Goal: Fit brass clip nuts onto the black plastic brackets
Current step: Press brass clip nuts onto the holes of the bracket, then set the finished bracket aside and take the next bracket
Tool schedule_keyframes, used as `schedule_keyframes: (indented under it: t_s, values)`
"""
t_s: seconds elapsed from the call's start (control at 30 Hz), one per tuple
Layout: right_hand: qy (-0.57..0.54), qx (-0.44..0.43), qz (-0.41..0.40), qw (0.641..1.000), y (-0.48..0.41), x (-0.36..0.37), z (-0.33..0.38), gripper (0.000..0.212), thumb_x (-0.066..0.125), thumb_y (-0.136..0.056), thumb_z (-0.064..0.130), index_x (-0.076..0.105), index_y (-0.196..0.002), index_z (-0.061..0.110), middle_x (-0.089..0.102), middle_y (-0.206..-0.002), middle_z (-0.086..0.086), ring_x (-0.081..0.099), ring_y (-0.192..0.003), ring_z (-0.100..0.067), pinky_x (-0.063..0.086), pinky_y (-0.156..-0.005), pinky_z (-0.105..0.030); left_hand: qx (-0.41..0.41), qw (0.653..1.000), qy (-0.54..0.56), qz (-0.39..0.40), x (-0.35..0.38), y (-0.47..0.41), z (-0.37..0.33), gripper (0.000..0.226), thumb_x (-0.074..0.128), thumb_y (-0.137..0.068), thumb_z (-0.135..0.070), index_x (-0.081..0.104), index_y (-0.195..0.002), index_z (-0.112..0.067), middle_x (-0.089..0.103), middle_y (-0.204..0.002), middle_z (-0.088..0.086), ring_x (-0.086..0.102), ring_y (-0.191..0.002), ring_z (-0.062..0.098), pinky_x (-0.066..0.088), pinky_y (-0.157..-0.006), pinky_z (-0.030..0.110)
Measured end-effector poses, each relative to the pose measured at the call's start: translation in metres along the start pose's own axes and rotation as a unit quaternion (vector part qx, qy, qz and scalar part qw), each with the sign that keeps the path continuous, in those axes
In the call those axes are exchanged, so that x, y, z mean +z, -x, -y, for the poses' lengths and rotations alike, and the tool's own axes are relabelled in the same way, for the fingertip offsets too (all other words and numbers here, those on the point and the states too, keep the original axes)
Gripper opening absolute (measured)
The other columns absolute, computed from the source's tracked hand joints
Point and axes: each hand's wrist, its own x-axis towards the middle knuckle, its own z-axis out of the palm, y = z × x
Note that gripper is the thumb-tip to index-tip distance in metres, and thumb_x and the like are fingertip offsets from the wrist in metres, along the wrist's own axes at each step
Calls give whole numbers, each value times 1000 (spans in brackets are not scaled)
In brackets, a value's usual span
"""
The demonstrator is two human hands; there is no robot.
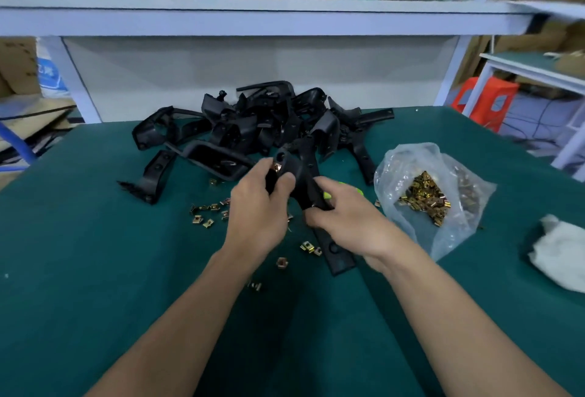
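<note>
Both forearms reach in from the near edge over the green table [95, 254]. Loose brass clip nuts [307, 247] lie scattered just below the hands. Left hand [259, 206] grasps the upper end of a black bracket [304, 181], pinching a clip nut [277, 167] against it. Right hand [345, 216] grips the bracket's middle. To the right lies a plastic bag [395, 162] of nuts. Farther away is a pile of brackets [253, 124].
</note>
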Motion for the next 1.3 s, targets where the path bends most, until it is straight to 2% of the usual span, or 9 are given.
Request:
schedule_keyframes:
  t_s: [0.2,0.4,0.6,0.73,0.87,0.97,1.07,1.17,1.3]
  values:
    - [-189,51,17,981,68,-33,-4,47,54,-97,-5,60,-133,24,72,-101,-16,68,-78,-23,54,-68,-28,-22,999,34,5,27,7,-25,25,59,-97,-26,57,-73,-17,53,-59,-6,43,-52,8,36,-53,28]
    - [-290,63,-125,947,158,-74,-27,42,47,-98,-11,62,-128,15,73,-103,-20,72,-76,-30,59,-67,-31,150,984,12,95,83,46,-108,35,57,-95,-22,41,-65,-30,52,-57,-16,45,-54,4,35,-54,20]
    - [-333,77,-292,893,287,-132,-79,40,47,-96,-13,66,-123,9,73,-104,-25,70,-75,-31,58,-64,-30,132,929,69,339,181,122,-189,19,63,-82,-31,65,-76,-13,61,-60,5,50,-50,21,45,-52,42]
    - [-441,55,-312,840,393,-150,-120,53,64,-80,-9,65,-131,6,67,-114,-27,63,-86,-34,56,-72,-35,178,853,-1,491,245,199,-215,31,61,-66,-47,64,-67,-17,60,-51,-1,57,-49,17,46,-51,34]
    - [-490,103,-358,788,466,-146,-153,51,62,-81,-5,66,-130,7,66,-111,-24,64,-83,-31,57,-68,-32,74,788,11,612,298,272,-225,30,67,-63,-44,63,-71,-16,71,-67,5,64,-54,17,53,-59,36]
    - [-507,104,-436,736,489,-156,-171,49,58,-78,-2,68,-126,2,67,-107,-24,65,-81,-29,57,-69,-31,35,722,44,690,330,309,-237,34,70,-64,-46,69,-97,-43,77,-94,-14,73,-87,13,58,-88,46]
    - [-548,46,-527,648,500,-193,-184,52,57,-79,-2,63,-131,-3,70,-114,-24,72,-90,-29,62,-75,-34,-66,722,127,677,353,330,-257,83,78,-61,-54,52,-139,-48,66,-132,-18,64,-116,10,51,-105,45]
    - [-577,14,-596,559,502,-241,-192,44,59,-97,16,56,-138,-2,69,-124,-21,72,-106,-33,62,-81,-46,-127,725,144,661,370,331,-268,82,73,-86,-48,35,-156,-31,46,-154,-8,52,-131,14,44,-112,41]
    - [-541,130,-564,610,470,-247,-202,63,62,-96,40,50,-146,4,55,-141,-26,59,-127,-39,55,-93,-50,-47,736,74,671,377,325,-260,54,62,-96,-34,50,-149,-33,53,-150,-8,54,-130,12,48,-103,31]
